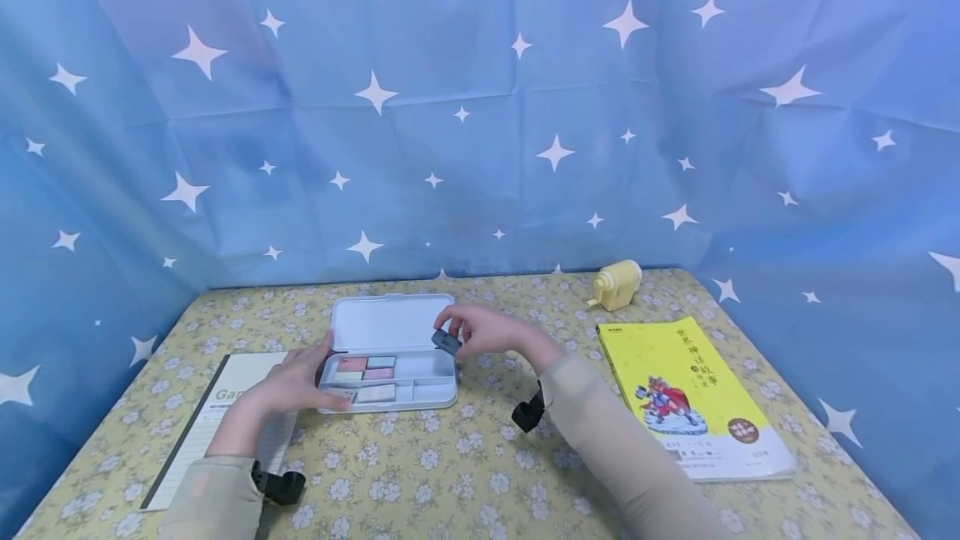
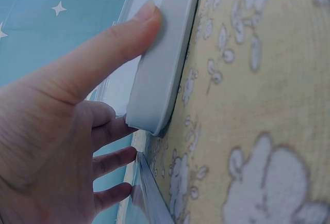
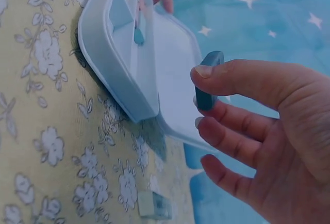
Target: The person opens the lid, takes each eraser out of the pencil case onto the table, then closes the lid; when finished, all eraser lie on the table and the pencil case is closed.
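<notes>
A white pencil case (image 1: 435, 403) lies with its lid (image 1: 392, 323) folded back. Its back compartment holds several pink, blue and pale yellow blocks (image 1: 379, 373); a white block (image 1: 376, 393) sits in the front one. My left hand (image 1: 292, 382) grips the case's left end, thumb over the front wall and fingers round toward the hinge; the left wrist view shows the thumb on that wall. My right hand (image 1: 487, 332) pinches a small dark grey block (image 3: 210, 82) between thumb and fingers, above the right end of the case near the hinge. Its other fingers are loosely bent.
A lined notebook (image 1: 232, 390) lies left of the case, partly under the left forearm. On the right is a yellow book (image 1: 675, 373), with a yellow crank pencil sharpener (image 1: 617, 285) behind it. A blue star-patterned curtain (image 1: 480, 107) hangs behind the flowered tablecloth (image 1: 420, 473).
</notes>
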The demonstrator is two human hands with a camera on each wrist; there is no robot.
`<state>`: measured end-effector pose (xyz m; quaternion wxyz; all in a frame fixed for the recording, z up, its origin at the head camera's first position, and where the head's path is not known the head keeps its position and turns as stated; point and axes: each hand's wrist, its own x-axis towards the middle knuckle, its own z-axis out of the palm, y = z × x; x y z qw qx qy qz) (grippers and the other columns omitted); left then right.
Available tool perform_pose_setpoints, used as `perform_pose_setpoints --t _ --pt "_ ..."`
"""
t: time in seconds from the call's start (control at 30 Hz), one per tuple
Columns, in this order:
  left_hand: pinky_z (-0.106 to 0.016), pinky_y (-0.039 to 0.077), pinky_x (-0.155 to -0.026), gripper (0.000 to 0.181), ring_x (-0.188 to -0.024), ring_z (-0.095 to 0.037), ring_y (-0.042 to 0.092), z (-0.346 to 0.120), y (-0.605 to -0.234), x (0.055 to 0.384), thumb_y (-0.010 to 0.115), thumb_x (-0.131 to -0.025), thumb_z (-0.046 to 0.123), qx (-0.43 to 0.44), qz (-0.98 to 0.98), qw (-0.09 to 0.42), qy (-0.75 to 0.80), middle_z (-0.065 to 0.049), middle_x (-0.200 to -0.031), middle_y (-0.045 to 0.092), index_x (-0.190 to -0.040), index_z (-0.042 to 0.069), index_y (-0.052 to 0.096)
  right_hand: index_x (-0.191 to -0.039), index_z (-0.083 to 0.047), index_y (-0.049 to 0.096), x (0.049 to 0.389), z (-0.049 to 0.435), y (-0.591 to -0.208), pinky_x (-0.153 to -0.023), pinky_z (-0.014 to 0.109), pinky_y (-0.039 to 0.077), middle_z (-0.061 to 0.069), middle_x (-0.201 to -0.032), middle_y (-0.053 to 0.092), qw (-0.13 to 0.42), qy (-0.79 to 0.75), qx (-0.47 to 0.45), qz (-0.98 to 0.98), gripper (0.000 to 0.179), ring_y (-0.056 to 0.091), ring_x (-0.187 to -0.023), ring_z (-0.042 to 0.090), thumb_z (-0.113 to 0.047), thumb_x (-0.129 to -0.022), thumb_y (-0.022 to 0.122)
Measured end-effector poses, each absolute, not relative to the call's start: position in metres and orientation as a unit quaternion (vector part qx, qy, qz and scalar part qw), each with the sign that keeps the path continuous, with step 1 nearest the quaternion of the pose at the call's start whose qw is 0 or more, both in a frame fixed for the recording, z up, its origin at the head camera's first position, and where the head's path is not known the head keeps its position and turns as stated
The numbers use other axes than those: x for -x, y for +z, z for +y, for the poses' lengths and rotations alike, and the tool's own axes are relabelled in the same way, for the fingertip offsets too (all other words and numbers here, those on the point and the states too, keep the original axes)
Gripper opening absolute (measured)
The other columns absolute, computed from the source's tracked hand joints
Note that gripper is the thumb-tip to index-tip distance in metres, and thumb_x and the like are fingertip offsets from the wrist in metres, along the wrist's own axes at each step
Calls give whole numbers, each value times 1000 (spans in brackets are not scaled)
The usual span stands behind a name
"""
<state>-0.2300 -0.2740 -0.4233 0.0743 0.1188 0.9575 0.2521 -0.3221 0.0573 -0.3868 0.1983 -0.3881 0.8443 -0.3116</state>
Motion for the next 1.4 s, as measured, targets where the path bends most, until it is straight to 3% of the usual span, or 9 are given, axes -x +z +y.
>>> perform_pose_setpoints --t 0.47,0.67,1.03,1.4 --pt "-69 28 -97 126 -134 -52 21 -273 -423 228 83 -68 54 -117 955 81 260 -30 -154 20 -152 -6 10 -126 -16 56 318 96 -401 -64 35 48 5 -100 56 131 -400 268 867 48 57 -78 22 -8 -83 74" --pt "-69 28 -96 127 -133 -52 22 -274 -425 229 82 -68 54 -119 955 77 261 -30 -154 20 -152 -7 10 -122 -12 58 318 109 -407 -63 35 47 6 -94 57 96 -434 222 868 47 55 -76 21 -8 -80 77" --pt "-69 27 -96 126 -133 -53 22 -275 -425 229 82 -69 54 -125 955 75 259 -31 -153 20 -151 -8 11 -126 -4 57 320 124 -417 -65 35 46 6 -89 59 67 -455 153 875 52 55 -76 21 -11 -79 79" --pt "-71 26 -97 127 -133 -54 21 -274 -426 230 82 -67 56 -122 957 71 255 -31 -153 21 -151 -8 11 -116 -6 57 326 137 -430 -62 33 46 8 -85 58 61 -468 135 871 44 53 -72 21 -9 -78 80"
